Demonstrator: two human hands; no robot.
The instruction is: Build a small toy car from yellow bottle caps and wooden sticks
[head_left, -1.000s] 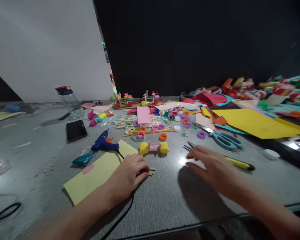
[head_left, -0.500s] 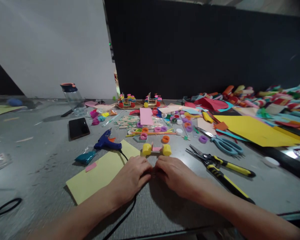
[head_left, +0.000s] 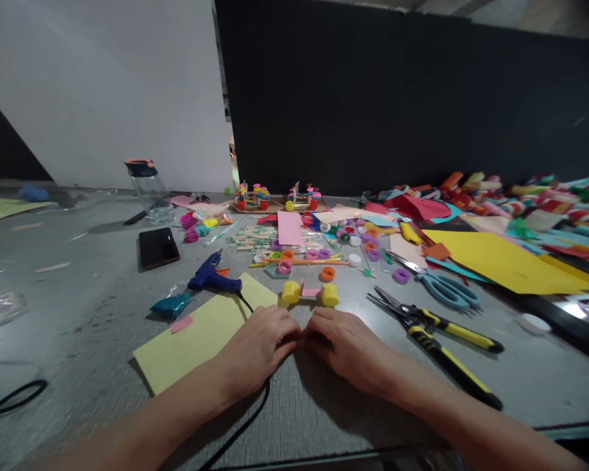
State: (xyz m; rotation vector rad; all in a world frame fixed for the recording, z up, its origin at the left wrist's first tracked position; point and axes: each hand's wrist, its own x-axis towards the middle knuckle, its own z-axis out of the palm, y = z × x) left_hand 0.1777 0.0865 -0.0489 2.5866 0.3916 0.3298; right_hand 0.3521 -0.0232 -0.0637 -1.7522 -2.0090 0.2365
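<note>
My left hand (head_left: 265,343) and my right hand (head_left: 341,340) meet at the fingertips over the grey table. The fingers of both are curled and pinched together, and whatever lies between them is too small or hidden to name. Just beyond them sits a small piece with two yellow rolls (head_left: 290,292) joined by a pink strip (head_left: 311,293). A light yellow sheet (head_left: 196,340) lies beside and partly under my left forearm, with a pink scrap (head_left: 181,324) on it. The blue glue gun (head_left: 213,275) rests at the sheet's far edge, its black cord running beneath my left hand.
Yellow-black pliers (head_left: 422,324) and blue-handled scissors (head_left: 446,288) lie at the right. A phone (head_left: 158,248) and a clear bottle (head_left: 150,193) stand left. Coloured rings, sticks, paper sheets and two small colourful models (head_left: 252,197) fill the back.
The whole view has shifted slightly, so things on the table appear a little further right. My hands stay together, fingers still pinched.
</note>
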